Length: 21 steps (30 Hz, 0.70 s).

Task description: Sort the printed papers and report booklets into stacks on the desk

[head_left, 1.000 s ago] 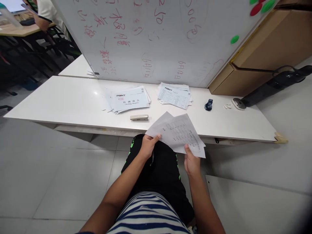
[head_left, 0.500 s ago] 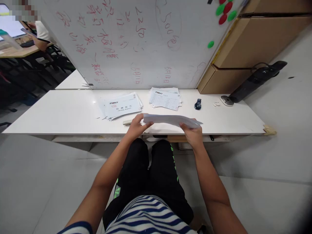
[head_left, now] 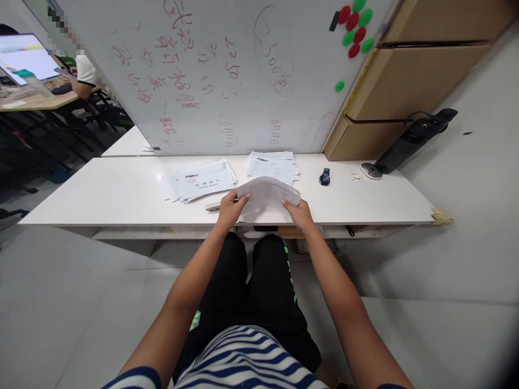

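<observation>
1. A long white desk [head_left: 101,194] spans the view, its front edge just beyond the person's knees.
2. A whiteboard [head_left: 239,81] with red handwriting rises along the back of the desk.
3. Brown cardboard boxes [head_left: 413,81] are stacked beside the whiteboard's right edge.
4. A black bottle-shaped object [head_left: 417,139] with a loop near its top is at the desk's right end, near the boxes.
5. The left paper pile [head_left: 206,181] lies on the desk, slightly fanned, a printed report cover on top.
6. The right paper pile [head_left: 272,166] lies near it, close to the whiteboard; its lower part is hidden.
7. The held sheets [head_left: 265,202] are between both hands at the desk's front edge, bowed into an arch, with faint print; whether they touch the desk, I cannot tell.
8. The left hand [head_left: 230,210] pinches their left side, thumb on the near face and fingers behind.
9. The right hand [head_left: 300,213] grips their right side the same way, thumb on the near face.
10. A pale stapler [head_left: 213,207] lies just beside the left hand, partly covered by it in view.
11. A grey, rounded object [head_left: 371,171] sits near the bottle-shaped object's base.
12. A small dark blue item [head_left: 325,177] rests right of the right paper pile.
</observation>
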### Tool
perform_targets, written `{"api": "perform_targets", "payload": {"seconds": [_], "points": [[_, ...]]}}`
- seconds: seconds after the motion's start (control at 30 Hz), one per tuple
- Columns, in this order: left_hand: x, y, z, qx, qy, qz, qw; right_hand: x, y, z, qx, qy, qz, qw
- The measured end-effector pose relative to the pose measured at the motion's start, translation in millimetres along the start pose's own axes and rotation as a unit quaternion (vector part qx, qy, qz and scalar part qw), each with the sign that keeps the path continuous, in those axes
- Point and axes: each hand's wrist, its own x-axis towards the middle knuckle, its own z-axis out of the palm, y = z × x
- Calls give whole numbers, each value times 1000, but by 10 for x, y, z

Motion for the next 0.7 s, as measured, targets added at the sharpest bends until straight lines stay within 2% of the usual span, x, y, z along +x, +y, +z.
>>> {"api": "perform_targets", "payload": {"seconds": [0.1, 0.2, 0.4, 0.6, 0.7], "points": [[-65, 9, 81, 25, 17, 1, 1000, -83, 3, 40, -35, -8, -6, 999], [-120, -70, 138, 35, 45, 12, 998, -159, 28, 66, -52, 16, -13, 998], [-146, -270, 157, 63, 21, 5, 998, -183, 196, 92, -5, 77, 9, 997], [-167, -327, 93, 107, 11, 8, 994, -239, 188, 72, -35, 72, 7, 997], [-161, -328, 33, 129, 10, 29, 991, -280, 160, 68, -36, 82, 8, 996]]}}
